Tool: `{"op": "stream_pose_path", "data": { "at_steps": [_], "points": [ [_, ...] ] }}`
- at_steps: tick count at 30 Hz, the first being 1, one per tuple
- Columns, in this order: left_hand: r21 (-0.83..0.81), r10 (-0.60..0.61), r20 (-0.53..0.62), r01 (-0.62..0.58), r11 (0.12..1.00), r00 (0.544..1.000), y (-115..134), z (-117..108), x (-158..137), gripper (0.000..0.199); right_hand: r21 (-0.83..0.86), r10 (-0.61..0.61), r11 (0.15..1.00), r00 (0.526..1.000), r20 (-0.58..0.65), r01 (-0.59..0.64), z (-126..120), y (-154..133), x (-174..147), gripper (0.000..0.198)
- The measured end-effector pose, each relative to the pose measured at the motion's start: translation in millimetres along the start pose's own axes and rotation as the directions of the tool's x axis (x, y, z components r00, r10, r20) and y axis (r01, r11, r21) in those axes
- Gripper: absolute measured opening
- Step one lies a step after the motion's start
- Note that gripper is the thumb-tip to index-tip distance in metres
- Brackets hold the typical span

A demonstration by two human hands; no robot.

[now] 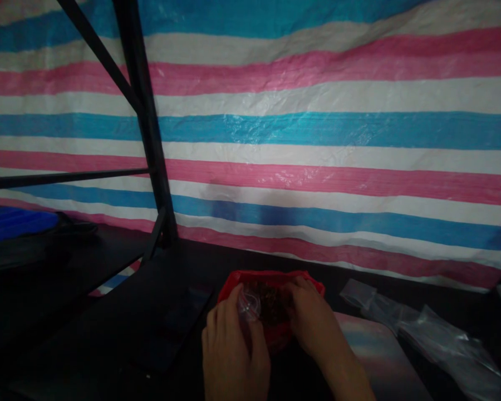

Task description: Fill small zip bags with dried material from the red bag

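Observation:
A red plastic bag (276, 337) lies open on the dark table, with a heap of small dark brownish pieces (270, 305) inside. Over its left side, my left hand (234, 340) is closed on a small clear plastic bag (249, 305), held between thumb and fingers. From the right, my right hand (311, 314) reaches into the red bag. Its fingertips are bent together among the dark pieces, and whatever they pinch is hidden.
Right of the red bag are a shiny flat panel (379, 351) and several clear plastic bags (438, 334). A dark phone-like slab (177, 323) lies left. Behind stand a black metal frame (146, 122) and a striped tarp (317, 128). A blue object (16, 223) sits far left.

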State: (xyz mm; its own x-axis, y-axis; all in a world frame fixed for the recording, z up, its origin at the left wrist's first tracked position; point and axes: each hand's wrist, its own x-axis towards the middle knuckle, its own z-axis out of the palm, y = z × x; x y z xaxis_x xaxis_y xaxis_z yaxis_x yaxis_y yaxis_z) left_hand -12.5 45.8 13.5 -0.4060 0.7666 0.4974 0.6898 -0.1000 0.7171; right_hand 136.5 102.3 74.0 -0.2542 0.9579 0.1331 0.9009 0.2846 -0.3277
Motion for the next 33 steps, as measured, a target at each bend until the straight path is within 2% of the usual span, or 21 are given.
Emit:
{"op": "stream_pose_path", "data": {
  "at_steps": [2,4,6,8,11,14,18,20,22,25,27,30,33],
  "points": [
    [-0.036,-0.017,-0.069,0.015,0.999,0.997,-5,1,4,0.043,0.027,0.002,1.0,1.0,0.013,-0.002,2,-3,6,0.048],
    [-0.176,-0.111,-0.094,0.093,0.98,0.989,-7,3,6,0.041,0.057,0.001,0.998,0.999,0.036,-0.004,4,-7,12,0.05],
    [-0.36,-0.222,-0.029,0.197,0.912,0.975,-6,4,10,0.042,0.09,-0.001,0.996,0.999,0.052,-0.004,8,-11,17,0.05],
    [-0.488,-0.279,0.087,0.285,0.825,0.956,-5,1,14,0.048,0.135,-0.01,0.991,0.998,0.06,0.002,13,-15,21,0.05],
    [-0.542,-0.316,0.194,0.37,0.754,0.929,-6,-5,20,0.056,0.237,-0.04,0.971,0.997,0.069,0.023,22,-19,27,0.052],
    [-0.559,-0.332,0.216,0.395,0.729,0.918,-10,-8,23,0.057,0.393,-0.109,0.917,0.99,0.094,0.064,28,-21,32,0.05],
    [-0.585,-0.334,0.216,0.395,0.708,0.917,-12,-9,25,0.058,0.596,-0.207,0.797,0.972,0.113,0.1,30,-25,32,0.049],
    [-0.574,-0.342,0.197,0.39,0.72,0.919,-11,-12,26,0.06,0.657,-0.216,0.748,0.97,0.112,0.09,30,-25,30,0.049],
    [-0.541,-0.342,0.119,0.35,0.765,0.932,-9,-15,24,0.059,0.691,-0.198,0.72,0.974,0.112,0.067,29,-21,27,0.047],
    [-0.443,-0.234,-0.098,0.168,0.881,0.967,-2,-17,12,0.046,0.687,-0.122,0.726,0.988,0.092,0.026,26,-11,21,0.046],
    [-0.41,-0.145,-0.169,0.064,0.91,0.975,6,-13,-1,0.038,0.665,-0.074,0.747,0.995,0.069,0.01,22,-4,16,0.045],
    [-0.402,-0.037,-0.091,-0.003,0.916,0.995,19,1,-20,0.038,0.618,-0.048,0.786,0.998,0.034,0.017,16,4,8,0.045],
    [-0.315,0.044,0.032,-0.031,0.949,0.999,24,16,-27,0.043,0.41,-0.036,0.912,0.999,0.003,0.032,9,7,0,0.046]
  ]
}}
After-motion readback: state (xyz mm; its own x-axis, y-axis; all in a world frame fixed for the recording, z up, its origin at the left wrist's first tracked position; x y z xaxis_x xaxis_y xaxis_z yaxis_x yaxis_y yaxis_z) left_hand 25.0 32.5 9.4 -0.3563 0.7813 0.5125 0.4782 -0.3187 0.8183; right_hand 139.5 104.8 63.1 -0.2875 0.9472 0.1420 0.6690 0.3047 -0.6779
